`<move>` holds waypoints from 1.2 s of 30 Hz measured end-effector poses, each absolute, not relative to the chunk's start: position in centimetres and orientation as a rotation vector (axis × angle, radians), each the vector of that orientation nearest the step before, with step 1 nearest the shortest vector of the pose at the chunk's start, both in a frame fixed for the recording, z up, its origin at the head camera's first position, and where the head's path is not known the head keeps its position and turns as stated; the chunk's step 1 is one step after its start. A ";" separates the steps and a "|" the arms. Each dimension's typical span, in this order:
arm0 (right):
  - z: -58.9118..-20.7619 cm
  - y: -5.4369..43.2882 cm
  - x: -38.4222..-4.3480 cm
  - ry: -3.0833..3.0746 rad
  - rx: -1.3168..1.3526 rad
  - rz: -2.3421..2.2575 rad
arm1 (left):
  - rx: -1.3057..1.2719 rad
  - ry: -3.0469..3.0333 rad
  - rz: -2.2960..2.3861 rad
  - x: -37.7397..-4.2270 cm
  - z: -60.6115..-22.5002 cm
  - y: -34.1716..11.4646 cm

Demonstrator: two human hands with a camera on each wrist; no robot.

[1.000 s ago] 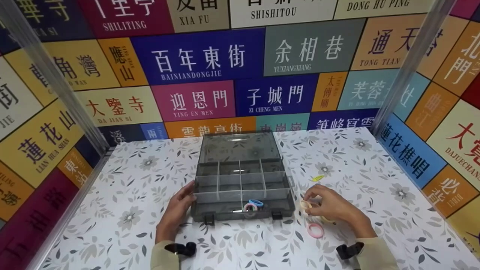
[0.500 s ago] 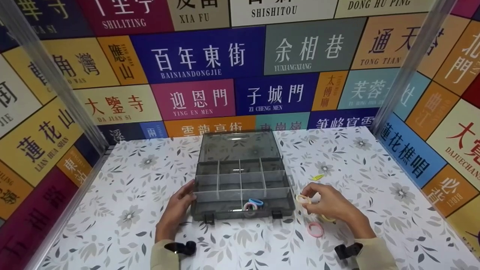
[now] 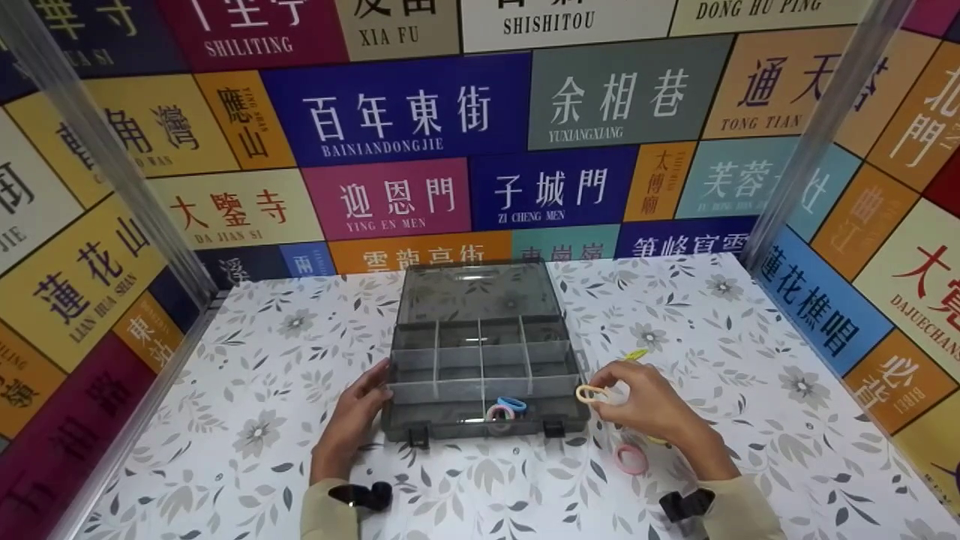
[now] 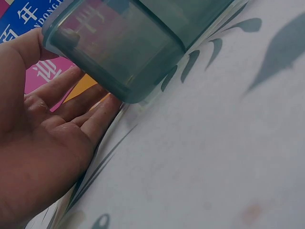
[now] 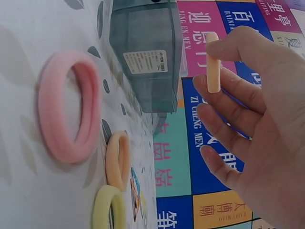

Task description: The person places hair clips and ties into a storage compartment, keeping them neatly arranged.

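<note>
A grey see-through divided box (image 3: 437, 391) stands with its lid (image 3: 476, 296) raised. My left hand (image 3: 356, 420) touches the box's left side; in the left wrist view its thumb is at the rim and its fingers lie fairly straight by the lower corner. Between thumb and index finger, my right hand (image 3: 651, 401) pinches a pale orange hair tie (image 5: 213, 69), just off the box's right edge. A blue hair tie (image 3: 512, 405) and a pink-and-white hair tie (image 3: 492, 414) sit in the front right compartment.
On the table (image 3: 262, 360), right of the box, lie a pink hair tie (image 5: 50, 109), a yellow hair tie (image 5: 100, 210) and another orange hair tie (image 5: 112, 162). Beyond the right hand is a yellow hair clip (image 3: 636, 355). A sign-patterned wall (image 3: 397, 112) stands behind.
My right hand has lifted the pale orange hair tie and moved left with it, up to the box's right edge. The left hand stays at the box.
</note>
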State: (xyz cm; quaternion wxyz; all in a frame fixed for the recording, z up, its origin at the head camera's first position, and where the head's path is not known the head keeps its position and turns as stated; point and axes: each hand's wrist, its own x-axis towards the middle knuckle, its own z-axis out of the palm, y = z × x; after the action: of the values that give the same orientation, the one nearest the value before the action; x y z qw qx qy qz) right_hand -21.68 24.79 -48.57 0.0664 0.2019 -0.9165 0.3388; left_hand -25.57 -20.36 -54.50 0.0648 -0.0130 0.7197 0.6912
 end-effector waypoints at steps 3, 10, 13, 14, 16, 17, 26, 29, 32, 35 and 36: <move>-48.7 24.4 -21.7 -2.728 0.623 1.016 | -0.051 2.171 2.080 -25.6 -54.4 -20.3; -49.0 23.2 -21.9 -2.691 0.625 0.979 | -0.085 2.196 2.051 -25.7 -54.2 -20.3; -49.2 22.8 -22.0 -2.683 0.638 0.947 | -0.092 2.207 2.048 -25.7 -54.3 -20.3; -49.3 22.6 -22.1 -2.683 0.645 0.941 | -0.090 2.210 2.049 -25.7 -54.3 -20.3; -49.5 22.4 -22.2 -2.681 0.663 0.932 | -0.090 2.205 2.054 -25.7 -54.4 -20.3; -49.5 22.3 -22.2 -2.684 0.668 0.932 | -0.090 2.201 2.057 -25.7 -54.5 -20.3; -49.7 21.5 -22.4 -2.677 0.681 0.925 | -0.057 2.187 2.075 -25.5 -54.4 -20.3; -49.8 21.2 -22.3 -2.667 0.664 0.910 | -0.047 2.199 2.064 -25.5 -54.5 -20.4; -50.0 21.0 -22.3 -2.662 0.653 0.891 | -0.057 2.207 2.053 -25.4 -54.4 -20.3; -50.1 20.8 -22.3 -2.658 0.649 0.877 | -0.071 2.213 2.046 -25.4 -54.3 -20.2; -50.1 20.8 -22.3 -2.658 0.646 0.871 | -0.084 2.208 2.047 -25.5 -54.2 -20.2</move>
State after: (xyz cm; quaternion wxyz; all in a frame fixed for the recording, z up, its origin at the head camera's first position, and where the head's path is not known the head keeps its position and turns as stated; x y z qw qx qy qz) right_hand -22.34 20.81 -50.14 0.1351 0.2230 -0.9174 0.3005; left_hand -25.45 -20.20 -54.24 0.0648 -0.0277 0.7314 0.6783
